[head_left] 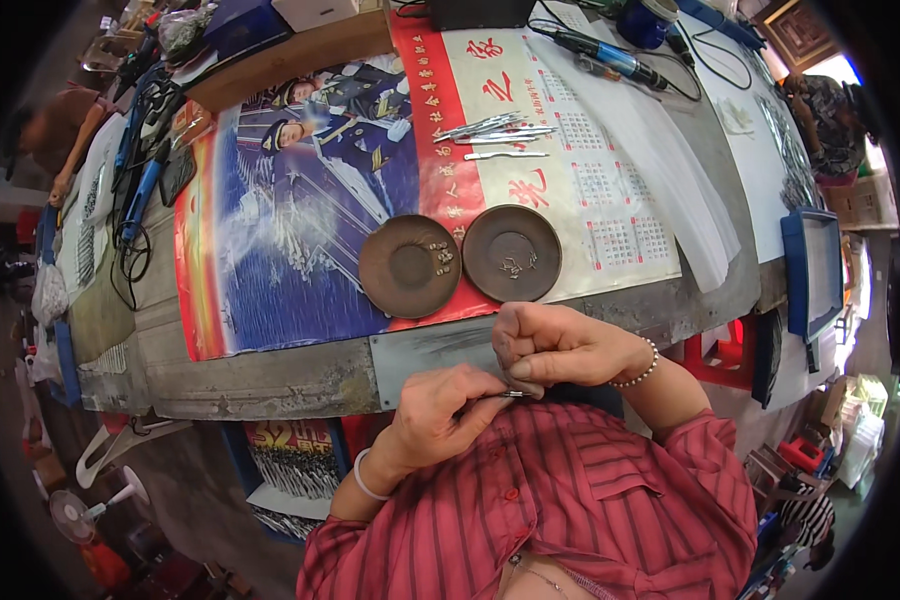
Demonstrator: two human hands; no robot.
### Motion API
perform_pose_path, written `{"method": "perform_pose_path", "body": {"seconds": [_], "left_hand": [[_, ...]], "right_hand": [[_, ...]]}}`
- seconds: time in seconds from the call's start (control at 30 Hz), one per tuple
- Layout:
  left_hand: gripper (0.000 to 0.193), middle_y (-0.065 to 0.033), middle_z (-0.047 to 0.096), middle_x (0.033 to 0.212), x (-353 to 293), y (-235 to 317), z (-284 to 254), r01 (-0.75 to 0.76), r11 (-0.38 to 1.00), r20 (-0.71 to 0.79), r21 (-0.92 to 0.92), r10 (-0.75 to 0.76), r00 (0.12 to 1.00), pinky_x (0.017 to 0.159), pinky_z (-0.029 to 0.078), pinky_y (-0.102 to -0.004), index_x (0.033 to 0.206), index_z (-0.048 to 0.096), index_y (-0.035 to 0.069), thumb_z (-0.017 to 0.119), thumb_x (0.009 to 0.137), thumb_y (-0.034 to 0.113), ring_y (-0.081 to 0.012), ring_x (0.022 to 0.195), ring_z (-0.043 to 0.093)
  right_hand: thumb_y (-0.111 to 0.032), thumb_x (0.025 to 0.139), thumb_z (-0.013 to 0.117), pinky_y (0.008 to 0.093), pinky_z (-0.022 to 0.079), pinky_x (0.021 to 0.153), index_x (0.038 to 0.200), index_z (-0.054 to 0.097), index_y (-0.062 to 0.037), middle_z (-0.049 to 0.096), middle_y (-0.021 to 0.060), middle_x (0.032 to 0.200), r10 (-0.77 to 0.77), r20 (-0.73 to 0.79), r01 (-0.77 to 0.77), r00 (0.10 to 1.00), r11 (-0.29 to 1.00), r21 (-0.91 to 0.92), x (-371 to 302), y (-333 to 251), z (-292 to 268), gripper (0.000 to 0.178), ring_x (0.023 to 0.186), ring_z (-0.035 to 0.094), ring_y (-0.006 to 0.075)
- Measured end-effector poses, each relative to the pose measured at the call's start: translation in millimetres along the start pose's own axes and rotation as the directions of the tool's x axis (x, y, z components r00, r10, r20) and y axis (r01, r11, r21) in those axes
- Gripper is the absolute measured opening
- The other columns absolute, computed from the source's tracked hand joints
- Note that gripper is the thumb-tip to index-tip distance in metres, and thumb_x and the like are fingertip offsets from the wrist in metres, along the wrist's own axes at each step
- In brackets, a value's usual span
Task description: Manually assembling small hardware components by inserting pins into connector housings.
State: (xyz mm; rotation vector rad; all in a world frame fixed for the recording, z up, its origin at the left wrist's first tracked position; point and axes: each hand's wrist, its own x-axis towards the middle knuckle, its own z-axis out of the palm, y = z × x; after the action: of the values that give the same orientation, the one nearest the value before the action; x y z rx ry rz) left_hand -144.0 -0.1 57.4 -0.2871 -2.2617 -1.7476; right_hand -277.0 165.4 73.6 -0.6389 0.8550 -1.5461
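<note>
With our left hand [440, 410], we are pinching a slim, silvery metal piece [515, 394] between thumb and fingers, in front of our red striped shirt [580, 490]. Our right hand [562, 346] is curling just beside it, thumb against fingers; whether it is grasping anything, we cannot tell. A slackening pinch could be letting the piece fall; a jolted hand could be upsetting the round brown dish [540, 235] of tiny bits. Beneath, we are seeing a glossy calendar poster [280, 315] bearing large red characters and date grids.
</note>
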Motion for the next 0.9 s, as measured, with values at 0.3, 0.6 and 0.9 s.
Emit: {"method": "perform_pose_path", "body": {"seconds": [0.3, 0.6, 0.9], "left_hand": [[0.025, -0.0097, 0.060, 0.070, -3, 0, -6, -0.065, 0.998, 0.016, -0.009, 0.065, 0.998, 0.047, 0.043, -0.0321, 0.089, 0.058, 0.004, 0.075, 0.072, 0.000, -0.0241, 0.054, 0.057], [0.026, -0.0098, 0.063, 0.068, -5, -2, -12, -0.105, 0.994, 0.019, 0.029, 0.105, 0.994, 0.049, 0.047, -0.0296, 0.087, 0.057, 0.004, 0.077, 0.071, 0.001, -0.0227, 0.055, 0.061], [0.029, -0.0104, 0.064, 0.070, -9, -4, -20, -0.150, 0.986, -0.016, 0.079, 0.152, 0.988, 0.048, 0.047, -0.0313, 0.086, 0.056, 0.005, 0.079, 0.068, 0.002, -0.0243, 0.056, 0.062]], "right_hand": [[-0.006, 0.094, 0.050, 0.0228, 0.040, 0.056, 0.104, 0.040, -0.0017, 0.048, 0.0016, 0.075, 0.125, 0.095, -0.117, 0.988, 0.990, -0.080, 6, -2, 2, 0.015, 0.061, 0.046, 0.0066], [-0.003, 0.092, 0.055, 0.0233, 0.042, 0.061, 0.097, 0.046, 0.0011, 0.044, 0.0051, 0.094, 0.134, 0.135, -0.105, 0.982, 0.974, -0.202, 14, 0, -1, 0.011, 0.073, 0.045, 0.0091], [-0.004, 0.091, 0.056, 0.0273, 0.043, 0.062, 0.097, 0.047, 0.0008, 0.048, 0.0067, 0.090, 0.062, 0.181, 0.013, 0.982, 0.922, -0.387, 27, -1, 1, 0.012, 0.070, 0.048, 0.0130]]}}
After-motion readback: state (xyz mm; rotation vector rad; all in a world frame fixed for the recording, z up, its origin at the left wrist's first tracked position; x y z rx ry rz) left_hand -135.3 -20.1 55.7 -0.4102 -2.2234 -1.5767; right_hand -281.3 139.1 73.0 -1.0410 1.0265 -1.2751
